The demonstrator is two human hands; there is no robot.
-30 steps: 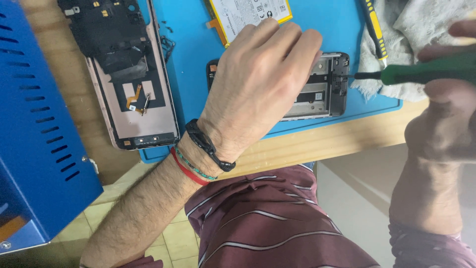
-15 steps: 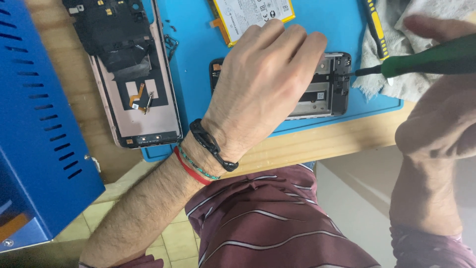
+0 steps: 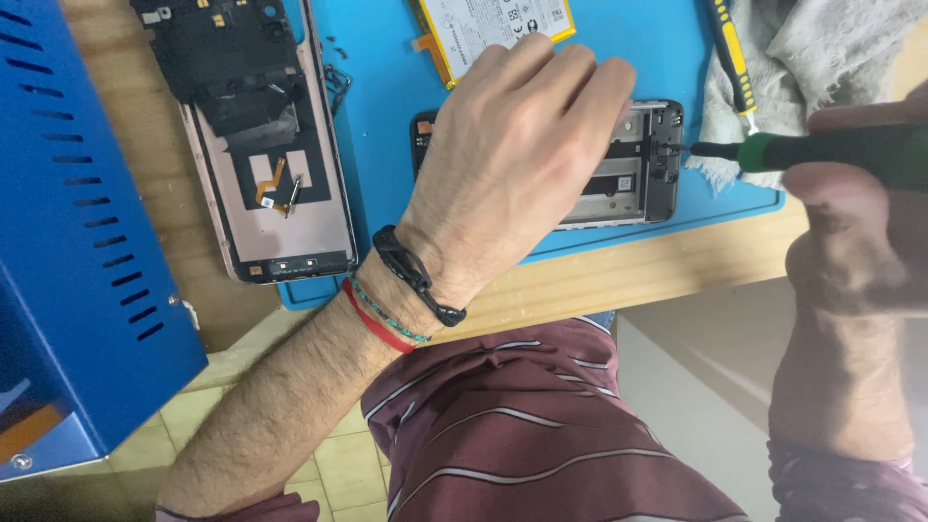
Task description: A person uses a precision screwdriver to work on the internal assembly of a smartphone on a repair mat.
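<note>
My left hand lies flat on an opened phone frame, pressing it onto the blue work mat; most of the frame is hidden under the palm. Black, red and green bands circle that wrist. My right hand grips a green-handled screwdriver, held level, and its dark tip touches the right end of the frame. A phone battery lies on the mat just beyond my left fingers.
A phone back housing with exposed parts lies at the mat's left edge. A blue perforated metal box stands on the left. A yellow-handled tool and a grey cloth sit at the top right. The wooden bench edge runs below the mat.
My right hand with the screwdriver has shifted slightly, the handle now lying more level against the frame's right end. My left hand stays pressed on the frame.
</note>
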